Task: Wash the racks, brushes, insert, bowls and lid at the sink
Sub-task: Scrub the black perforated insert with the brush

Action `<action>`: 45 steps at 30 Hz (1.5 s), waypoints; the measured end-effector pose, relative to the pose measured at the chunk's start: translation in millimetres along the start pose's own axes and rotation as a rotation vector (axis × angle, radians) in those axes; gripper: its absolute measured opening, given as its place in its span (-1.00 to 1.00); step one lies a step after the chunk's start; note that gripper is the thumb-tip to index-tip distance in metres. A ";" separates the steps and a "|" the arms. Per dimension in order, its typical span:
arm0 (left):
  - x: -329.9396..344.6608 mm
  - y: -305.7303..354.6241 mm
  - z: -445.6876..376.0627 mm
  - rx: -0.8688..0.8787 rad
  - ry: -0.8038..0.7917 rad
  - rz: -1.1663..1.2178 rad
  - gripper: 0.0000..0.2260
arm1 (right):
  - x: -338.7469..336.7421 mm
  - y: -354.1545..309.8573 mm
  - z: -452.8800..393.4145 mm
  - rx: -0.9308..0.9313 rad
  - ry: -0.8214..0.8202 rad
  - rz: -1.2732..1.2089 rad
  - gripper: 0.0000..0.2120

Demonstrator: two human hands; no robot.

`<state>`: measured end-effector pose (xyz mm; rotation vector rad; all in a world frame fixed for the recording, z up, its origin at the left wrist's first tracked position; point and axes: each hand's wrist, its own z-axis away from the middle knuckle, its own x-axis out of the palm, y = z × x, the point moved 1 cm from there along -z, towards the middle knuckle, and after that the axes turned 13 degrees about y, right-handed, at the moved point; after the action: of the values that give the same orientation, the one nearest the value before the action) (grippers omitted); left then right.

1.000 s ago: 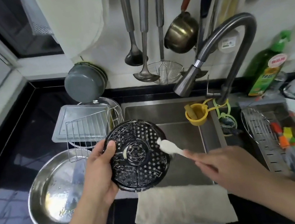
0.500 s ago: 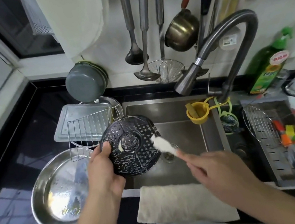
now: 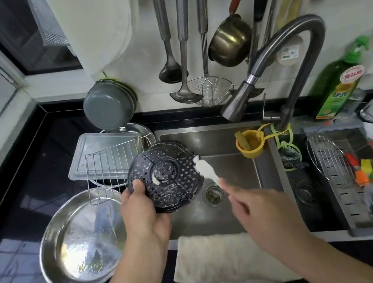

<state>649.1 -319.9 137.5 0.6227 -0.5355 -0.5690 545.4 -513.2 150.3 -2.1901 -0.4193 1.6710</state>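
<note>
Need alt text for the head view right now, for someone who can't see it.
Over the sink, the left hand holds a black perforated insert while the right hand holds a white brush to its rim. A steel bowl sits on the left counter.

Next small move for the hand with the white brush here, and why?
Probably sweep the white brush inward across the black perforated round insert: the right hand has the bristles at its right edge, white suds sit near the hub, and the left hand steadies it.
</note>
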 end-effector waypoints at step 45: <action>-8.9 -16.7 50.3 -0.055 -0.376 -0.079 -0.72 | -19.3 8.7 -31.7 0.162 0.074 -0.107 -0.65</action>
<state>606.4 -344.8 158.5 0.4877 -0.8481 -0.7800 571.2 -532.6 170.7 -2.0671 -0.3609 1.5073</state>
